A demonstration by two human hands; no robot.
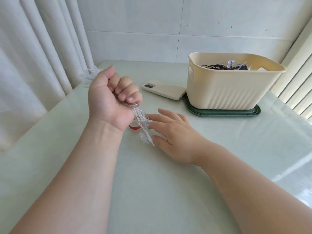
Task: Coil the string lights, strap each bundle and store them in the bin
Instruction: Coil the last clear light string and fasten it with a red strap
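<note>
My left hand [113, 97] is raised above the table as a fist and grips a coiled bundle of clear string lights [143, 125], whose loops and small clear bulbs hang out below the fist. More clear bulbs [89, 76] stick out behind the fist. My right hand [170, 130] lies low beside the hanging loops with its fingers straight, the fingertips touching the wires. A red strap [135, 127] lies on the table just under the bundle, partly hidden by my left wrist. The cream bin [233, 92] stands at the right with dark-wired lights [224, 66] inside.
The bin stands on a dark green lid or tray [222, 113]. A phone in a cream case [164, 89] lies to the left of the bin. White curtains [33, 56] hang along the table's left edge, and a tiled wall is behind.
</note>
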